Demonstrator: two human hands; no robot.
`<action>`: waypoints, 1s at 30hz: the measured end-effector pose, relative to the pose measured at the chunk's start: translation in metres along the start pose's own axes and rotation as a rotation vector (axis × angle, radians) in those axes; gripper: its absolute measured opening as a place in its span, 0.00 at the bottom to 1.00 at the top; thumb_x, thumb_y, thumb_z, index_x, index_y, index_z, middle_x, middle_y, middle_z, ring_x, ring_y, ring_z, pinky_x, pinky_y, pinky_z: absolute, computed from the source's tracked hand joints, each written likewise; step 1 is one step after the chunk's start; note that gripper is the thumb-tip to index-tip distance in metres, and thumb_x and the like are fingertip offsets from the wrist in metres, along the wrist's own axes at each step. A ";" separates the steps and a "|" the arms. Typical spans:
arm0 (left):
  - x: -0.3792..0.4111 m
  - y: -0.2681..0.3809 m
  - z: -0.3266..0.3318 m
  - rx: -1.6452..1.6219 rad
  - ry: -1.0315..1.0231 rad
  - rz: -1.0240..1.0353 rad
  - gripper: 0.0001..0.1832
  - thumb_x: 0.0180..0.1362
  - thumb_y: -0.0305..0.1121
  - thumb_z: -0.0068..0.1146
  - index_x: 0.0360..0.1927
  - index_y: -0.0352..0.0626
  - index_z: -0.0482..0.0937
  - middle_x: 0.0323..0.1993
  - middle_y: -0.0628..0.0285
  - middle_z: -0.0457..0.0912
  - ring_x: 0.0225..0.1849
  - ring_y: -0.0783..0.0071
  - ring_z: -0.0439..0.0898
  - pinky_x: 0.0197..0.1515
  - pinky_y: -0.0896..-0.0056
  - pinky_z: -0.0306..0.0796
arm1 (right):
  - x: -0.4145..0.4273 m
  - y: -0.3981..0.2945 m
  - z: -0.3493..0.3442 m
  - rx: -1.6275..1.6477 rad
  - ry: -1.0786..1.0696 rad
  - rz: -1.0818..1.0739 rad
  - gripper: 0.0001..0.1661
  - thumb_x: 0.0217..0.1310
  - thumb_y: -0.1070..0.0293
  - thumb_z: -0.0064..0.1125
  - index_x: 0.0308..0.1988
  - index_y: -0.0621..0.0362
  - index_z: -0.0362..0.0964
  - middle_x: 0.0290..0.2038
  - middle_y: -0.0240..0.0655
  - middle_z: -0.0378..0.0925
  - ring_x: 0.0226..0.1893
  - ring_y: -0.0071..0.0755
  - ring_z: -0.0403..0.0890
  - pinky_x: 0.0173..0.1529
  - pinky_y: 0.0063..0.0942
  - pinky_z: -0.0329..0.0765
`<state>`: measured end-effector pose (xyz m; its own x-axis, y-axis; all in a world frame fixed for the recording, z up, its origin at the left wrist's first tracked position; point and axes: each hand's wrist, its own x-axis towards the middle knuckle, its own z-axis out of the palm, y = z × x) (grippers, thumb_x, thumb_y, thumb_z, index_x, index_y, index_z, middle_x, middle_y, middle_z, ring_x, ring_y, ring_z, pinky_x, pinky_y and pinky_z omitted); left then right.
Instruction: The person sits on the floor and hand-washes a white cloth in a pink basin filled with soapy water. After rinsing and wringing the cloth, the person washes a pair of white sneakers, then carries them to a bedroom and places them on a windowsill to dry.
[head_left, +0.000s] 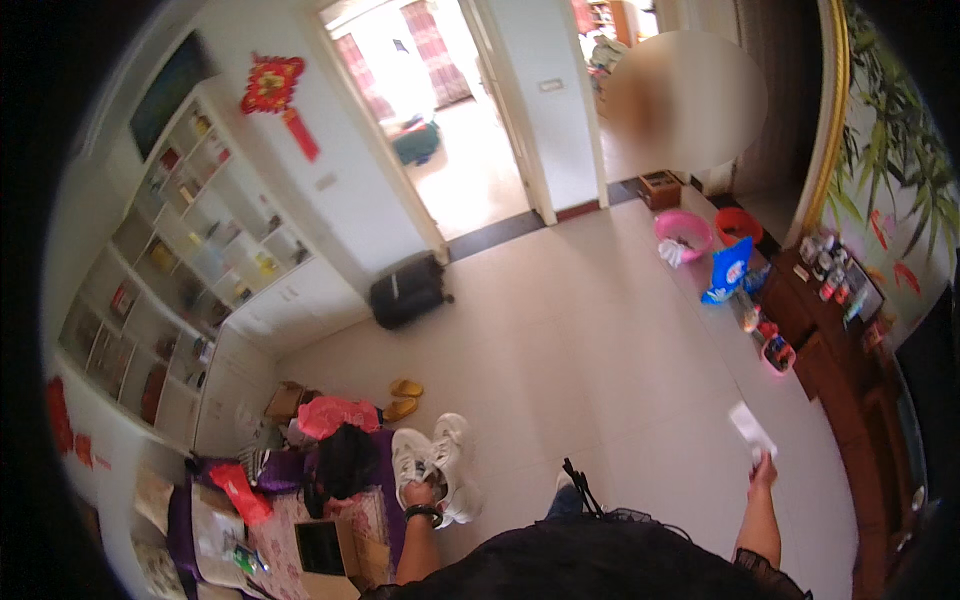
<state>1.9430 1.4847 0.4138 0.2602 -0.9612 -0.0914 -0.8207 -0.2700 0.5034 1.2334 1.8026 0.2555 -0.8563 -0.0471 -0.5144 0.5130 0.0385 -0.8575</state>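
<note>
A pair of white sneakers hangs from my left hand, whose fingers are hooked into the shoe openings. A dark band circles that wrist. Beside that hand is a sofa with a floral cover, bearing an opened cardboard box, a black bag and a red plastic bag. Out to the right, my right hand grips one end of a flat white object above the tiled floor; what it is exactly cannot be told.
Yellow slippers and a pink plastic bag lie near the sofa. A black suitcase rests by the doorway. Along the right are a pink basin, a blue bag, a pink basket and a dark wooden cabinet.
</note>
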 end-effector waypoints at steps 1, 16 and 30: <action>0.013 0.002 0.002 -0.114 0.035 -0.029 0.13 0.49 0.32 0.57 0.34 0.32 0.80 0.28 0.49 0.82 0.30 0.57 0.80 0.36 0.58 0.71 | -0.003 -0.006 0.037 0.108 -0.063 -0.021 0.16 0.54 0.49 0.60 0.25 0.47 0.69 0.17 0.22 0.60 0.16 0.18 0.62 0.19 0.20 0.59; 0.325 0.195 0.116 -0.043 -0.061 -0.023 0.18 0.45 0.39 0.56 0.25 0.28 0.78 0.24 0.39 0.78 0.29 0.44 0.78 0.35 0.49 0.68 | -0.071 0.020 0.122 -0.261 0.471 0.269 0.27 0.45 0.43 0.60 0.26 0.55 0.62 0.17 0.29 0.62 0.14 0.26 0.62 0.17 0.29 0.59; 0.485 0.382 0.144 -0.119 0.092 -0.173 0.24 0.47 0.48 0.59 0.29 0.30 0.79 0.23 0.39 0.78 0.27 0.45 0.78 0.34 0.53 0.70 | 0.113 -0.095 0.462 -0.510 0.178 -0.015 0.25 0.44 0.55 0.64 0.34 0.68 0.73 0.32 0.40 0.76 0.32 0.37 0.76 0.38 0.36 0.72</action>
<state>1.6822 0.9076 0.4377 0.4414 -0.8906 -0.1092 -0.6954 -0.4164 0.5857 1.1159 1.3322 0.2748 -0.8830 0.1168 -0.4545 0.4441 0.5211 -0.7289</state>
